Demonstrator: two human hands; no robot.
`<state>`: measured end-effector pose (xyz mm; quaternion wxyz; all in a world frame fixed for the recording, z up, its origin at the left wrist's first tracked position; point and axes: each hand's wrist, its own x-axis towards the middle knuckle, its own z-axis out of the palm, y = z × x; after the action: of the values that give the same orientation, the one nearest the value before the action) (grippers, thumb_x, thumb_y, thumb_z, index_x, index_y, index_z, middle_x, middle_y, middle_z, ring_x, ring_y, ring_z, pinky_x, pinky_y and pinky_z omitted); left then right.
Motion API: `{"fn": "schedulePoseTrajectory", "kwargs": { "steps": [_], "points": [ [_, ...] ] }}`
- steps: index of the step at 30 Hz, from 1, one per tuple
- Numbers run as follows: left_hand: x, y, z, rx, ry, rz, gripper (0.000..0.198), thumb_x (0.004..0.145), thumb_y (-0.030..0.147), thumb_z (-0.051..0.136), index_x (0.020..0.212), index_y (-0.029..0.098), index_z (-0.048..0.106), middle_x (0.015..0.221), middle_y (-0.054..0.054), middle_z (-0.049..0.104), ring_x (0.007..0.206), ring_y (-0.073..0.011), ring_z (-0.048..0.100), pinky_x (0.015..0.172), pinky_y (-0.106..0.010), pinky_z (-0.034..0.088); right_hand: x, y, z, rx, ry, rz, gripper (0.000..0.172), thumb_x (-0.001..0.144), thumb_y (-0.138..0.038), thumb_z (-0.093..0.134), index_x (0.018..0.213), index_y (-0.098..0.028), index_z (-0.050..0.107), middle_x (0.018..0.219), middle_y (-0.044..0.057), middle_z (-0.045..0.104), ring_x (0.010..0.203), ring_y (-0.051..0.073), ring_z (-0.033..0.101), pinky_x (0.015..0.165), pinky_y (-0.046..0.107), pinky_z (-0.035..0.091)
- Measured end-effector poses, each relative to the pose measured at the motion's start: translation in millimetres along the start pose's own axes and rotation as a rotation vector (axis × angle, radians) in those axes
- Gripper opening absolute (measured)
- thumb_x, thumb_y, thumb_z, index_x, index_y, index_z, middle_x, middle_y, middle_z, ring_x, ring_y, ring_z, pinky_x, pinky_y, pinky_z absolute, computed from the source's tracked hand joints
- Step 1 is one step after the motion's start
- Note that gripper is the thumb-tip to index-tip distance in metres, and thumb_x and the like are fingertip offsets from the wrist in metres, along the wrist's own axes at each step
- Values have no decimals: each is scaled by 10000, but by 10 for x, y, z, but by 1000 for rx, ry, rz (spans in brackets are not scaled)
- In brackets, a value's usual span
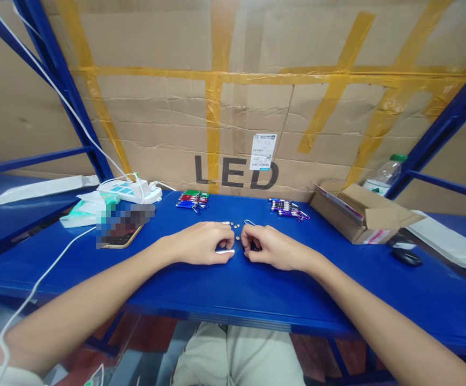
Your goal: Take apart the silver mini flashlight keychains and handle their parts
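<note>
The left hand (207, 244) grasps one slim white piece (225, 251); the right hand (275, 246) is curled beside one pale loop (249, 221), its grip too hidden to tell. At least three metal discs (238, 238) lie between them, two clusters of carabiner flashlights (195, 199) beyond, on one blue table (217, 289).

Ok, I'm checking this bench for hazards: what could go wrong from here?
The small round silvery discs lie between the bare left hand and the bare right hand; a knuckle could knock them away. The thin white cable hangs close to the left forearm, so it might snag if that arm shifts.
</note>
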<state>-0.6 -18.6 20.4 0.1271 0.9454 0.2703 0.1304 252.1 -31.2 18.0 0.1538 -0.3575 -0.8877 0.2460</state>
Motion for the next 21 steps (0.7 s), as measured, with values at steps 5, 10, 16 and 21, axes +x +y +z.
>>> {"fn": "schedulePoseTrajectory", "kwargs": {
  "steps": [5, 10, 16, 21],
  "points": [
    [0, -17, 8, 3, 5, 12, 88, 947, 267, 675, 896, 198, 656, 926, -25, 685, 827, -191, 631, 759, -301, 439, 2, 3, 0, -10, 1, -13, 199, 831, -60, 648, 913, -222, 568, 841, -38, 663, 763, 159, 573, 721, 280, 387],
    [-2, -12, 12, 12, 24, 28, 84, 949, 260, 668, 890, 199, 663, 914, -28, 685, 813, -194, 628, 750, -307, 437, 0, 6, 3, -34, 27, -41, 166, 861, -76, 636, 921, -221, 583, 855, -27, 656, 757, 161, 564, 712, 280, 382],
    [-3, 7, -2, 25, 16, 27, 100, 964, 265, 656, 889, 198, 662, 907, -27, 681, 811, -193, 625, 748, -307, 435, 8, 36, 22, -66, 23, -75, 179, 877, -54, 612, 952, -216, 596, 907, -7, 685, 780, 171, 573, 747, 288, 399],
    [-1, 5, -9, 29, 11, 17, 108, 962, 269, 664, 881, 199, 660, 898, -24, 677, 799, -189, 622, 732, -303, 428, 5, 42, 16, -40, 2, -56, 198, 856, -49, 628, 966, -212, 611, 912, -12, 691, 783, 167, 580, 744, 283, 406]
  ]
}}
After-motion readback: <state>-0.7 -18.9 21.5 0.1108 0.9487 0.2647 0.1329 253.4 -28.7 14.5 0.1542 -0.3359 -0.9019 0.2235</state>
